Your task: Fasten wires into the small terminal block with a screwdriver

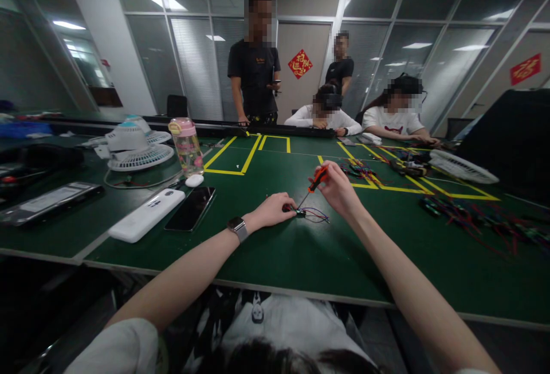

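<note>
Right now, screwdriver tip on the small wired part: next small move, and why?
Probably keep the left hand pressing the small wired part flat on the green table and turn the orange-handled screwdriver in the right hand. Its tip looks to meet the part, which is pinned; the loose wires lie clear to the right.

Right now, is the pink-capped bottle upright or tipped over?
Upright. The bottle stands on its base on the green table, pink cap on top, beside the white fan.

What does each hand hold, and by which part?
The right hand grips a small screwdriver by its orange handle. The left hand pins a small wired component at its left end.
</note>
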The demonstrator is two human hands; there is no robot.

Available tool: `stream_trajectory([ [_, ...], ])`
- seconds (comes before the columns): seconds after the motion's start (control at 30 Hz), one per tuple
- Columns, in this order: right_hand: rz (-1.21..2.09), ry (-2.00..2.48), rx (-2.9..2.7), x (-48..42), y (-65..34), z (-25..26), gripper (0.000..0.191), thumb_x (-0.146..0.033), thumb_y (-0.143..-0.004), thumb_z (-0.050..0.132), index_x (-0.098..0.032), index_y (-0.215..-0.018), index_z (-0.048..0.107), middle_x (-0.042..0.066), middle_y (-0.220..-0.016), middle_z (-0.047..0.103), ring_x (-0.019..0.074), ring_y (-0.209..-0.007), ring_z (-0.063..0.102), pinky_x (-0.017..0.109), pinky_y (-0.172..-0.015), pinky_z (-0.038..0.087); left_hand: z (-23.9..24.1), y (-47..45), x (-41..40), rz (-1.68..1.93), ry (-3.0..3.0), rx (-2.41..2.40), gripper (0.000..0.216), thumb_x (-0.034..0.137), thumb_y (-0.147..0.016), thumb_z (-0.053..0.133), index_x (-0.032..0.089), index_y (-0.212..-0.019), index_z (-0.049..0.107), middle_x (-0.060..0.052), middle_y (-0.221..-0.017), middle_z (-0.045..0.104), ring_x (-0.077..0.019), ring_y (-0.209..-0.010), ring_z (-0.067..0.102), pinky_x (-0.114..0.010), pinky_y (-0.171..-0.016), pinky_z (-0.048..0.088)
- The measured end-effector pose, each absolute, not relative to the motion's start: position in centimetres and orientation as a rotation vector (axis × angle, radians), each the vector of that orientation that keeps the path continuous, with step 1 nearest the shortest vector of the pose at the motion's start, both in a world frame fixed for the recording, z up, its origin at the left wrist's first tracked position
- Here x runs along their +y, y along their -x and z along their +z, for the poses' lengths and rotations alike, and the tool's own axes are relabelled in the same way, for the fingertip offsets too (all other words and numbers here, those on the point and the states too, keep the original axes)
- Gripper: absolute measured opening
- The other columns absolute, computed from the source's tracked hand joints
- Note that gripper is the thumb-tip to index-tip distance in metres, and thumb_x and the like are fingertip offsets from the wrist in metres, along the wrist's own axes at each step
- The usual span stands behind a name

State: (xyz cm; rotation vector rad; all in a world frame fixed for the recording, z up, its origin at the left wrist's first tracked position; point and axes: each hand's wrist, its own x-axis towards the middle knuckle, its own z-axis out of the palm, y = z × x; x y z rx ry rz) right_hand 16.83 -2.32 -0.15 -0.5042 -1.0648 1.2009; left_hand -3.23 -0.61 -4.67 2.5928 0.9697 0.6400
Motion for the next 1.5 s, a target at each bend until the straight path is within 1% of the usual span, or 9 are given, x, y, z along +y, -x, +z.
stream_trajectory([
  [0.17,1.145,0.533,-1.096,-2.41,-16.79,-0.20,0.024,-0.043,-0.069,0.081,-0.028,-0.083,0.068,-0.004,-0.082,0.063,0.0112,-0.077,0.060,0.031,-0.084,0.054,-4.73,3.23,-0.55,0.641,-2.596,0.963,0.017,0.030,-0.089,0.063,0.019,-0.097,0.072,-0.005,-0.094,0.063,-0.0178,-0.086,0.061,-0.027,-0.076,0.046],
  [0.4,1.068,0.577,-1.194,-2.47,-16.88,-0.09,0.024,-0.047,-0.079,0.070,-0.029,-0.095,0.066,-0.001,-0.082,0.066,0.0152,-0.080,0.064,0.033,-0.083,0.053,-4.86,3.26,-0.44,0.641,-2.589,0.968,0.016,0.030,-0.088,0.064,0.019,-0.096,0.072,-0.004,-0.094,0.063,-0.0179,-0.085,0.061,-0.027,-0.076,0.046],
  [0.6,1.064,0.551,-1.193,-2.41,-16.69,-0.16,0.024,-0.048,-0.077,0.072,-0.027,-0.086,0.066,-0.001,-0.083,0.066,0.0148,-0.080,0.063,0.032,-0.082,0.052,-4.96,3.23,-0.40,0.649,-2.607,0.975,0.017,0.030,-0.088,0.064,0.018,-0.097,0.072,-0.005,-0.094,0.063,-0.0178,-0.085,0.061,-0.027,-0.074,0.046],
  [0.73,1.035,0.558,-1.175,-2.41,-16.59,-0.18,0.022,-0.044,-0.073,0.078,-0.027,-0.083,0.069,-0.003,-0.081,0.063,0.0125,-0.076,0.059,0.031,-0.084,0.053,-4.90,3.23,-0.53,0.658,-2.618,0.965,0.018,0.029,-0.086,0.065,0.017,-0.098,0.072,-0.005,-0.093,0.062,-0.0176,-0.085,0.060,-0.026,-0.074,0.046],
  [0.8,1.034,0.573,-1.186,-2.46,-16.59,-0.14,0.022,-0.043,-0.072,0.078,-0.027,-0.085,0.070,-0.003,-0.079,0.062,0.0124,-0.075,0.058,0.031,-0.085,0.052,-4.88,3.25,-0.56,0.662,-2.611,0.958,0.018,0.029,-0.086,0.065,0.017,-0.097,0.072,-0.005,-0.093,0.062,-0.0176,-0.085,0.060,-0.026,-0.074,0.046],
  [0.97,1.112,0.568,-1.206,-2.80,-16.51,0.11,0.032,-0.045,-0.075,0.075,-0.030,-0.101,0.067,-0.001,-0.087,0.067,0.0156,-0.084,0.064,0.034,-0.086,0.052,-4.90,3.25,-0.51,0.660,-2.602,0.951,0.018,0.028,-0.086,0.064,0.017,-0.097,0.071,-0.005,-0.094,0.062,-0.0180,-0.086,0.061,-0.027,-0.076,0.046],
  [1.13,1.122,0.542,-1.206,-2.83,-16.45,0.08,0.025,-0.046,-0.077,0.074,-0.029,-0.093,0.066,-0.001,-0.086,0.068,0.0142,-0.084,0.065,0.032,-0.087,0.052,-4.87,3.22,-0.50,0.650,-2.603,0.957,0.017,0.028,-0.087,0.063,0.017,-0.097,0.071,-0.005,-0.095,0.062,-0.0183,-0.087,0.061,-0.027,-0.076,0.046],
  [1.37,1.140,0.570,-1.202,-2.72,-16.42,-0.06,0.028,-0.049,-0.076,0.073,-0.030,-0.094,0.065,-0.001,-0.086,0.069,0.0156,-0.083,0.066,0.034,-0.086,0.053,-4.84,3.26,-0.46,0.645,-2.603,0.953,0.016,0.027,-0.087,0.063,0.018,-0.097,0.071,-0.005,-0.095,0.063,-0.0182,-0.086,0.061,-0.028,-0.076,0.047],
  [1.5,1.118,0.554,-1.182,-2.77,-16.30,-0.03,0.027,-0.047,-0.072,0.077,-0.029,-0.089,0.067,-0.001,-0.087,0.067,0.0155,-0.084,0.063,0.035,-0.087,0.053,-4.88,3.25,-0.45,0.651,-2.603,0.955,0.017,0.028,-0.087,0.063,0.018,-0.098,0.071,-0.005,-0.096,0.063,-0.0183,-0.087,0.061,-0.027,-0.076,0.047],
])
